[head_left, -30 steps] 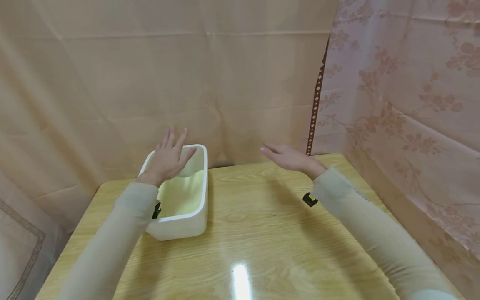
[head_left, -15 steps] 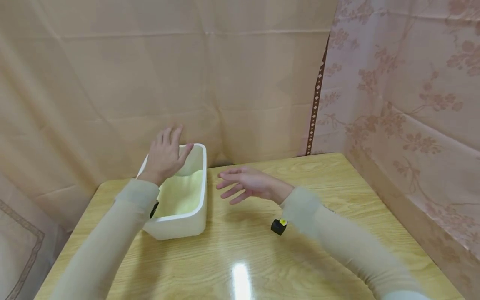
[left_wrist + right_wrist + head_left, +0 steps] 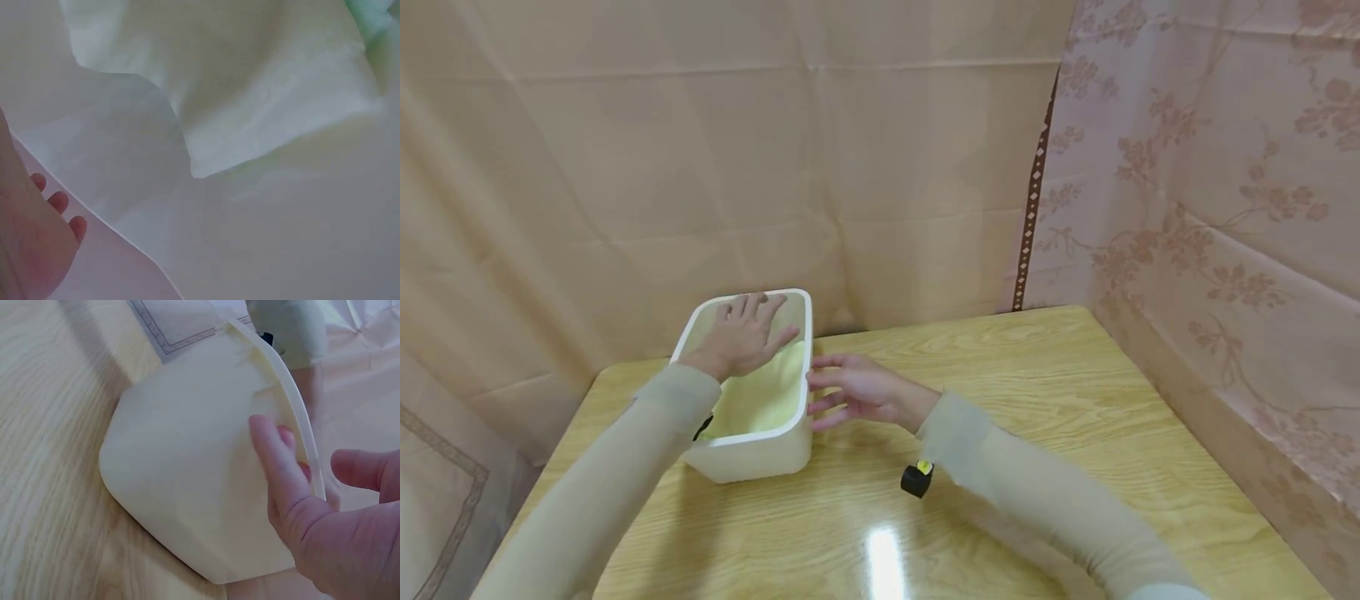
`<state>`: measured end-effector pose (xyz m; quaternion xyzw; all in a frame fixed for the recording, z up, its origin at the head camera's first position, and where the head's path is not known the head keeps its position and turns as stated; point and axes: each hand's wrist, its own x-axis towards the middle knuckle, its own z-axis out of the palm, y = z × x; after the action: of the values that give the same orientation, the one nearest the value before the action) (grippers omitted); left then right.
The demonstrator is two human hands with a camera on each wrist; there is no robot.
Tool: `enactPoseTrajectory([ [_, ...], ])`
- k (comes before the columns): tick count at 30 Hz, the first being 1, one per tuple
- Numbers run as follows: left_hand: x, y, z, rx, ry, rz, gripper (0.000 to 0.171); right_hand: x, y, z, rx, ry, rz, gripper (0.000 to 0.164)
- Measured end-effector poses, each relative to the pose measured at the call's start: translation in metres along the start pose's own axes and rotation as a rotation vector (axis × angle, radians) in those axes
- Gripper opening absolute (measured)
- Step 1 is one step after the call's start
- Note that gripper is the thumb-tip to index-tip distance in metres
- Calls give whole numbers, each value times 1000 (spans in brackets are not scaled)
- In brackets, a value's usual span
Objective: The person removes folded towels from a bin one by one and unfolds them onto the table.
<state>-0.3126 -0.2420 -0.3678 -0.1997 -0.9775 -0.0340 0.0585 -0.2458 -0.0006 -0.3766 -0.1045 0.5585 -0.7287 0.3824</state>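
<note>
— Two hands are at the white plastic tub (image 3: pixel 752 433), and neither has a real hold on it yet. The tub stands on the wooden table (image 3: pixel 1000 400), toward its far left corner, close to the beige cloth backdrop (image 3: pixel 700 167).

— What is the left hand doing?

— The left hand (image 3: pixel 741 337) reaches down into the tub with its fingers straight and spread, over the pale yellow-green cloth (image 3: pixel 760 396) lying inside. From the head view I cannot tell whether the palm presses the cloth or only hovers just above it. The left wrist view shows little more than fingertips (image 3: pixel 59 201) beside the tub's white inner wall and a fold of the cloth (image 3: pixel 250 94).

— And the right?

— The right hand (image 3: pixel 857 392) is open too, fingers relaxed and pointing at the tub's right wall. The right wrist view puts a finger (image 3: pixel 278 465) against the outer wall just under the rim, the thumb apart and curled round nothing.

— So how far along is it?

— Early, I judge. The cloth sits in the tub, the hands have arrived, but nothing is gripped or lifted.
</note>
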Motion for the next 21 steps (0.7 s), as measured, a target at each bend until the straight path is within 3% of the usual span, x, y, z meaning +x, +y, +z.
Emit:
enactPoseTrajectory([
  [8,14,-7,26,-1,-90,-27,70,3,4,5,56,31,-1,67],
  [17,25,-12,45,-45,-344,-84,112,0,6,2,56,41,0,69],
  [21,24,-13,51,-72,-423,-115,119,-2,5,1,53,37,12,72],
])
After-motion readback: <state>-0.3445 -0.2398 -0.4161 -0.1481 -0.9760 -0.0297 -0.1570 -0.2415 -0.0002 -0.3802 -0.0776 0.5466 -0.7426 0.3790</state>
